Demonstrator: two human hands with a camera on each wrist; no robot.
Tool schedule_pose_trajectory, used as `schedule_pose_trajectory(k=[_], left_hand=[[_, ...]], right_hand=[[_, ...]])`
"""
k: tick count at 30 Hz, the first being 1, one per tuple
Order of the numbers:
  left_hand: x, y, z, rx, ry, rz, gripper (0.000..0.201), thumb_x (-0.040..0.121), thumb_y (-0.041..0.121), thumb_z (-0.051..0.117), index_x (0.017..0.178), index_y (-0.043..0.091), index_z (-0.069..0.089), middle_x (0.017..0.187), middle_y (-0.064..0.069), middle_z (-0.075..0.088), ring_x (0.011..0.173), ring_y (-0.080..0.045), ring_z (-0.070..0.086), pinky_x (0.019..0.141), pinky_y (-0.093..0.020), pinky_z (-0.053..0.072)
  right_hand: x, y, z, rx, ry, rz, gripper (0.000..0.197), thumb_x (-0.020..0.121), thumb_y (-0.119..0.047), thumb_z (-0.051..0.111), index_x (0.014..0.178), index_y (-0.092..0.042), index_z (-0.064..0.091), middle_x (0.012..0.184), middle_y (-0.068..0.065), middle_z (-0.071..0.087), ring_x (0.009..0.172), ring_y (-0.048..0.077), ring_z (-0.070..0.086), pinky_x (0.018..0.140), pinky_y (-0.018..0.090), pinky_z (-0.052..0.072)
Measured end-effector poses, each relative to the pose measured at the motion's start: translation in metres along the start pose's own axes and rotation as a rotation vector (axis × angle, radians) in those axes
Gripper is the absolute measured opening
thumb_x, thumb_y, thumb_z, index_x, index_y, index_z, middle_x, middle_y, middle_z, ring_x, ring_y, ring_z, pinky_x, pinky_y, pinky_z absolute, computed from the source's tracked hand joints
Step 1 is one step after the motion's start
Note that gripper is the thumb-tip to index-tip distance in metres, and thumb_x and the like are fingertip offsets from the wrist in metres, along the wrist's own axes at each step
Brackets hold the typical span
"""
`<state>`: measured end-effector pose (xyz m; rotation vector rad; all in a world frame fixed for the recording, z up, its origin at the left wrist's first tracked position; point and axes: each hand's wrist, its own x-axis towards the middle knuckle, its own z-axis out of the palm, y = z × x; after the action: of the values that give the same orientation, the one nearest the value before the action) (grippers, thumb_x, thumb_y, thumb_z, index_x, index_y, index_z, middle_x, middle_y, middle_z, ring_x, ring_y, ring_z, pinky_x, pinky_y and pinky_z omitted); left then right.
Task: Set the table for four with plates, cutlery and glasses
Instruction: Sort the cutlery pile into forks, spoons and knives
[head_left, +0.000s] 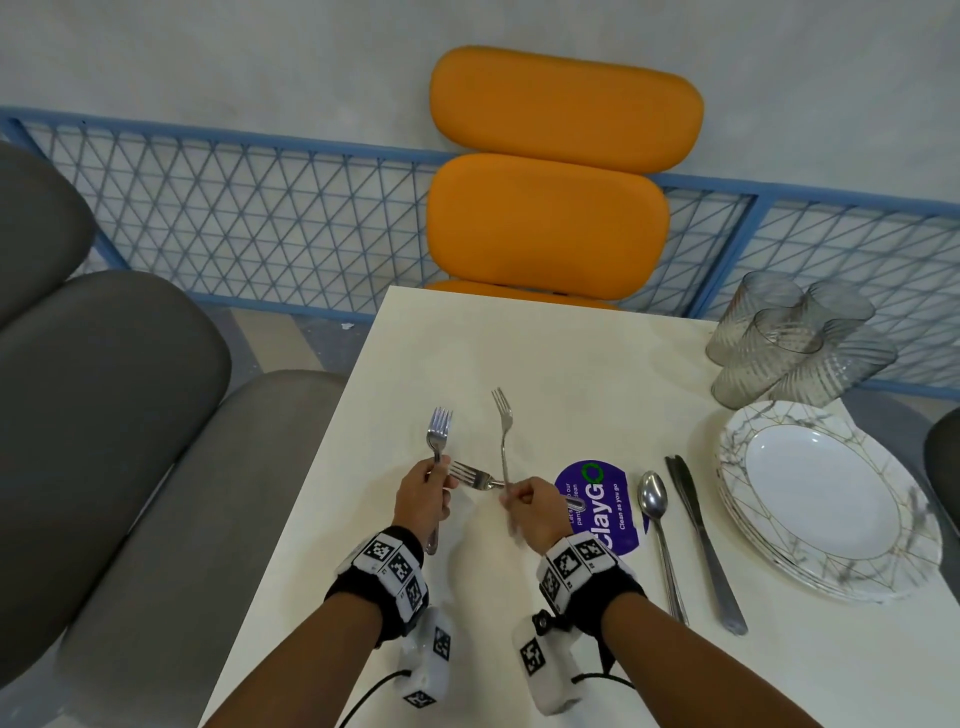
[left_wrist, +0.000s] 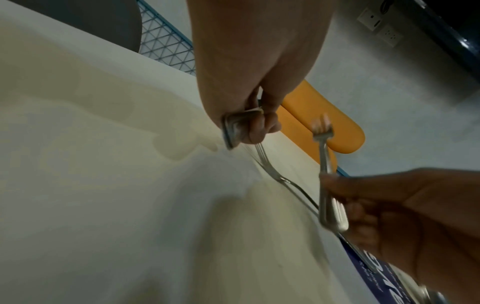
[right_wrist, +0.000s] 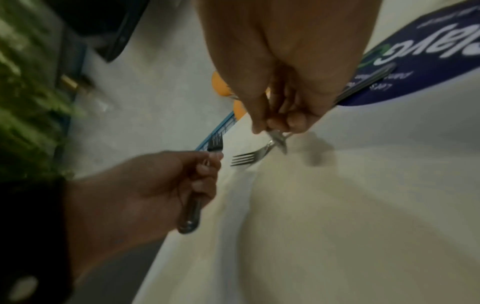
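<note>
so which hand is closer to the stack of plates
Right. The right hand is over the purple sticker, left of the stack of plates; the left hand is farther left.

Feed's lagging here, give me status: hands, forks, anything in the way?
Left hand grips forks. Right hand grips two forks, one upright, one crosswise. Plates, glasses unplaced. Nothing in the way.

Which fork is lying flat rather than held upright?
The middle fork, tines pointing left toward the left hand, its handle under the right hand. The fork in each hand stands tines-up; whether it rests on the table is unclear.
</note>
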<state>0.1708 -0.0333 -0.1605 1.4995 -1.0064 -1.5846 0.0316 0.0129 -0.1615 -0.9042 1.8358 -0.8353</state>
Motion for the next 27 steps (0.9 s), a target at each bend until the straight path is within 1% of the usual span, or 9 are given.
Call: schedule_pose_trajectory(k=[5,9,12,15,17,20,22,24,27], left_hand=[[-0.004,0.007,0.009,-0.095,-0.042,-0.039,0.032,0.098,0.037,0.040,0.102,0.010,0.056,0.071,-0.002,0.056,0.054,-0.012,0.044,0.049,-0.023,0.036],[-0.007,0.008,0.012,-0.118,-0.056,-0.024,0.026,0.095,0.031,0.051,0.086,0.008,0.058,0.064,0.000,0.056,0.045,-0.010,0.052,0.052,-0.026,0.043],[-0.005,0.003,0.010,-0.081,0.000,0.036,0.023,0.093,0.024,0.055,0.076,0.008,0.058,0.062,-0.001,0.053,0.048,-0.014,0.047,0.053,-0.026,0.041],[0.000,0.000,0.004,-0.107,0.066,0.054,0.016,0.093,0.019,0.055,0.080,0.011,0.060,0.065,-0.001,0.057,0.053,-0.012,0.045,0.053,-0.023,0.040],[0.001,0.001,0.001,-0.119,0.066,0.039,0.012,0.093,0.019,0.055,0.087,0.010,0.059,0.062,0.000,0.054,0.045,-0.007,0.043,0.046,-0.019,0.038],[0.000,0.004,0.000,-0.087,0.024,-0.016,0.015,0.096,0.026,0.049,0.094,0.014,0.057,0.060,-0.001,0.047,0.035,-0.002,0.035,0.037,-0.015,0.029],[-0.002,0.004,0.001,-0.046,0.001,-0.038,0.023,0.099,0.034,0.041,0.092,0.016,0.054,0.059,-0.001,0.045,0.035,-0.004,0.032,0.036,-0.016,0.027],[-0.004,0.003,0.002,-0.010,-0.004,-0.051,0.031,0.099,0.039,0.036,0.086,0.016,0.050,0.059,-0.001,0.045,0.037,-0.007,0.031,0.038,-0.017,0.026],[-0.007,0.003,0.003,-0.015,0.004,-0.056,0.032,0.099,0.041,0.032,0.086,0.018,0.049,0.061,-0.002,0.046,0.044,-0.011,0.029,0.041,-0.018,0.026]], right_hand=[[-0.011,-0.015,0.008,0.374,-0.226,-0.015,0.017,0.086,-0.005,0.062,0.070,-0.010,0.059,0.054,0.002,0.052,0.038,0.005,0.043,0.039,0.017,0.034],[-0.013,-0.016,0.016,0.270,-0.374,-0.020,0.019,0.085,-0.005,0.063,0.068,-0.013,0.062,0.056,0.004,0.052,0.041,0.007,0.043,0.041,0.017,0.036],[-0.009,-0.017,0.013,0.159,-0.338,-0.050,0.023,0.086,-0.008,0.062,0.064,-0.015,0.059,0.059,0.004,0.054,0.042,0.008,0.045,0.042,0.017,0.037],[-0.004,-0.017,0.005,-0.009,-0.193,-0.096,0.020,0.088,-0.013,0.061,0.068,-0.017,0.059,0.067,0.001,0.058,0.053,0.011,0.052,0.048,0.017,0.041],[-0.002,-0.015,-0.004,-0.314,-0.039,-0.196,0.010,0.091,-0.014,0.055,0.093,-0.011,0.065,0.087,0.005,0.062,0.079,0.019,0.058,0.068,0.023,0.046],[0.000,-0.002,-0.016,-0.873,0.024,-0.347,0.035,0.094,-0.019,0.048,0.128,-0.015,0.049,0.124,0.005,0.051,0.115,0.025,0.045,0.097,0.033,0.038],[0.000,0.004,-0.021,-1.062,-0.010,-0.391,0.034,0.095,-0.020,0.046,0.128,-0.016,0.045,0.126,0.006,0.050,0.117,0.025,0.044,0.098,0.035,0.036],[0.001,0.007,-0.021,-1.066,-0.031,-0.400,0.025,0.095,-0.016,0.044,0.120,-0.013,0.049,0.120,0.007,0.054,0.111,0.024,0.046,0.092,0.032,0.037],[0.000,0.004,-0.020,-0.688,0.026,-0.303,0.020,0.095,-0.012,0.045,0.110,-0.006,0.057,0.110,0.011,0.057,0.092,0.018,0.047,0.076,0.024,0.036]])
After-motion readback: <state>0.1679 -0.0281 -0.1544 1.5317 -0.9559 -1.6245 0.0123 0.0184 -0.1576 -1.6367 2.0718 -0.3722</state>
